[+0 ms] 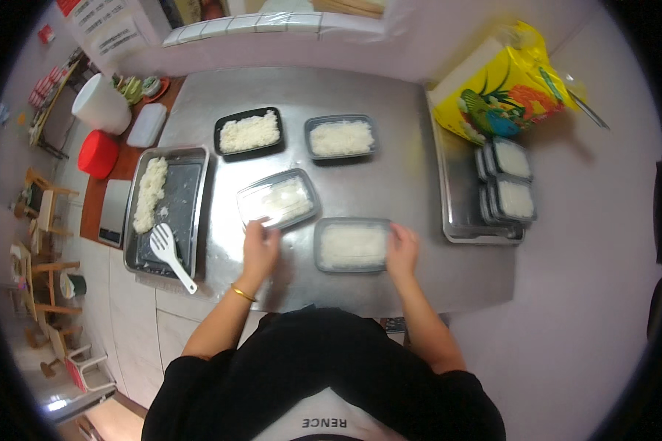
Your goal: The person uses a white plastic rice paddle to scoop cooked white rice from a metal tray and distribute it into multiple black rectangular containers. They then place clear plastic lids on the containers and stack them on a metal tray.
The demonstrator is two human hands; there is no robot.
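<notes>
In front of me a black plastic food container of white rice (353, 246) has a clear lid on it. My right hand (402, 252) holds this container by its right end. A second lidded rice container (289, 199) lies at an angle farther up and to the left. The fingertips of my left hand (261, 251) are at its near left edge; whether they grip it is hard to tell. Behind these, an uncovered rice container (250, 132) stands on the left. Another rice container (342, 138), seemingly lidded, sits to its right.
Everything stands on a steel table (402, 182). At left, a metal tray (190, 220) holds a strip of rice and a white slotted spatula (165, 248). At right, stacked lidded containers (513, 179) and a yellow printed bag (502, 93) stand on another metal tray (458, 220).
</notes>
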